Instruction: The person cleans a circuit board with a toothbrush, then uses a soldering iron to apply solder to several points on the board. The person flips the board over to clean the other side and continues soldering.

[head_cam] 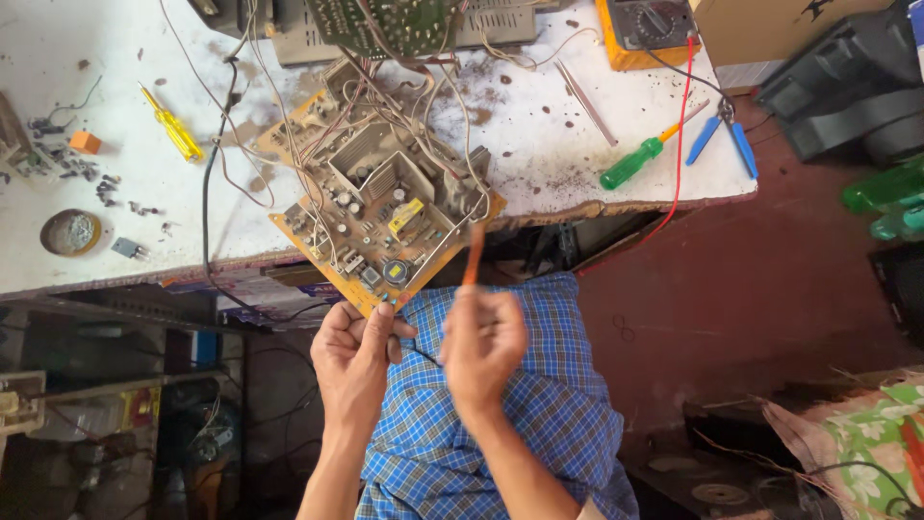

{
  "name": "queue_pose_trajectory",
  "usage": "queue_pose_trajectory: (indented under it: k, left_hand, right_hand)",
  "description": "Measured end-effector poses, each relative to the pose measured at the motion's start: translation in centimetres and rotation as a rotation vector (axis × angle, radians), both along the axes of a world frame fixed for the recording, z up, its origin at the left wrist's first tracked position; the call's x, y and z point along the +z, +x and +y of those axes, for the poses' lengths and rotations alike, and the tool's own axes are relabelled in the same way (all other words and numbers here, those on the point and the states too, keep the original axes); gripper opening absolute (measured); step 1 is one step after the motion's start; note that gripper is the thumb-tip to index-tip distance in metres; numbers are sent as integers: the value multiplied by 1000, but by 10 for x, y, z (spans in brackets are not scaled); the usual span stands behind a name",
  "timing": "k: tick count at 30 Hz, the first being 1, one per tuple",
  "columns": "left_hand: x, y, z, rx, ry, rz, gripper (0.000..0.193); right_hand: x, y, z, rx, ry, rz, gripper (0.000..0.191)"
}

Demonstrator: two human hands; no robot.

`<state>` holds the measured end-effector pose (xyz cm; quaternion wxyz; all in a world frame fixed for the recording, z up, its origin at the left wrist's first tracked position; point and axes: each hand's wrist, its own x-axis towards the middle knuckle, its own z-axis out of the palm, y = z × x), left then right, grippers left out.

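— Gripping the orange circuit board (380, 226) by its near corner, our left hand (352, 358) is pinched shut on the edge, the board overhanging the white bench (58, 193).

— And our right hand (481, 347)?

— Fisted around an orange-handled tool (473, 255), tip just beside that corner. Beyond our grip, a cardboard box (770, 29) sits far right; red floor (751, 289) lies below.
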<state>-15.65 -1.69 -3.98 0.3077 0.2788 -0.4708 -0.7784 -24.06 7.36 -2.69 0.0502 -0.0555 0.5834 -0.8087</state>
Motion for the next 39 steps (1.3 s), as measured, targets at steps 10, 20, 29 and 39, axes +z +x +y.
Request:
queue_pose_trajectory:
  k: [10, 20, 29, 39]
  left_hand:
    - [-4, 2, -2, -2, 1, -17, 11]
    - [6, 2, -2, 4, 4, -9, 10]
    - [4, 2, -3, -14, -16, -13, 14]
    - [13, 5, -6, -15, -30, -53, 14]
  right_hand:
    - [-8, -2, 3, -66, -63, 6, 19]
    - [-3, -7, 4, -93, 58, 124, 17]
    - [-7, -23, 14, -91, 8, 98, 18]
    - [-18, -12, 41, -30, 432, 542, 12]
